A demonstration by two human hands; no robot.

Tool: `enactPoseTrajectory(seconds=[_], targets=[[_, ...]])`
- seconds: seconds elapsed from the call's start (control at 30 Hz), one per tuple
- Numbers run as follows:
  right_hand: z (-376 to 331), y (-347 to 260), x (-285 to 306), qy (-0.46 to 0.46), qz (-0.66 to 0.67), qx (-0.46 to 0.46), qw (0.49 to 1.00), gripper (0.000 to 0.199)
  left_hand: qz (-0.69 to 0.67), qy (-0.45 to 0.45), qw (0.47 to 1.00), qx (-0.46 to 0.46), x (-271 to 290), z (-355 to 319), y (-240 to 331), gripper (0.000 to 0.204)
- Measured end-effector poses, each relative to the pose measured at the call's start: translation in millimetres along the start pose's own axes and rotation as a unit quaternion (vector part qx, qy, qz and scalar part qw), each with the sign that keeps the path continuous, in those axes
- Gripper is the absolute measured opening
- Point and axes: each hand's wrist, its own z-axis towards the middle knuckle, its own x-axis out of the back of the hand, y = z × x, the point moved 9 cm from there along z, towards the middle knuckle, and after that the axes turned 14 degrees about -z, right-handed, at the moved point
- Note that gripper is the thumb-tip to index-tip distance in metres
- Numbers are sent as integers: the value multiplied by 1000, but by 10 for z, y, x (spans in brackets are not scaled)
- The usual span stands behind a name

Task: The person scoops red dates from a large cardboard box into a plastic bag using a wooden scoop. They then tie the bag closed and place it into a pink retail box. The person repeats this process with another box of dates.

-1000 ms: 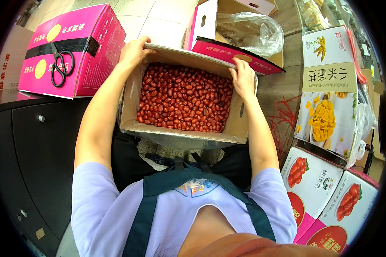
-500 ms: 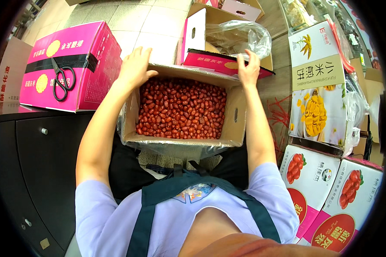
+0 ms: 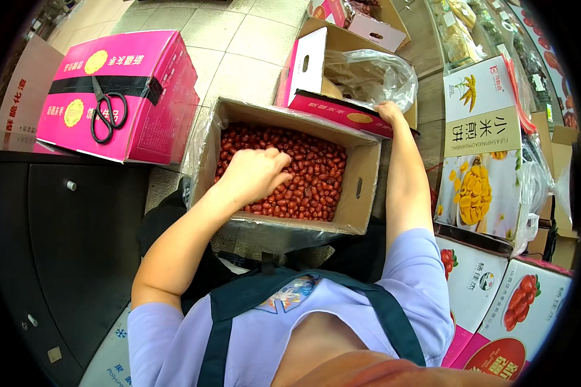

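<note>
Brown cardboard box (image 3: 361, 187) sits on the person's lap, top flaps open, lined w/ clear plastic film, filled approx. to mid-height w/ red dates (image 3: 310, 174).

Left hand (image 3: 255, 174): inside the box, palm down, resting on the dates at the box's left-centre. Fingers curled loosely into the fruit; whether any dates are pinched cannot be told, as the fingertips are hidden under the hand.

Right hand (image 3: 388, 111): outside the box, beyond its far right corner. Fingers bent over the rim of a pink carton (image 3: 342, 111) that stands on the floor just behind the box. That carton holds a crumpled clear plastic bag (image 3: 374, 77); the hand touches the carton edge next to the bag. Exact grip not visible.

Surroundings:
- Left of the box: closed pink carton w/ black tape band (image 3: 122, 97), black-handled scissors (image 3: 106, 109) lying on its lid.
- Near left: dark cabinet (image 3: 64, 245) w/ small knobs.
- Right: white-and-yellow carton w/ yellow fruit picture (image 3: 481, 148), upright; below it, white cartons w/ red fruit pictures (image 3: 478, 284).
- Floor: light tiles (image 3: 239, 45).
- Person wears a lilac short-sleeve top and dark apron straps (image 3: 381, 316).
</note>
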Motion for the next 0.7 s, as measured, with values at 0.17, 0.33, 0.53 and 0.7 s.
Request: enactPoseTrajectory(seconds=[0.17, 0.33, 0.53, 0.7], targets=[[-540, 531, 1031, 273, 244, -190, 911, 45, 29, 31, 999, 9, 78, 81, -108, 28], [-950, 761, 2205, 456, 396, -162, 780, 34, 34, 10, 999, -3, -23, 88, -80, 29], [-1597, 648, 3523, 550, 476, -111, 678, 30, 48, 8, 999, 7, -35, 125, -169, 32], [-2331, 666, 4511, 633, 469, -72, 612, 29, 54, 0, 998, 32, 12, 141, -219, 34]])
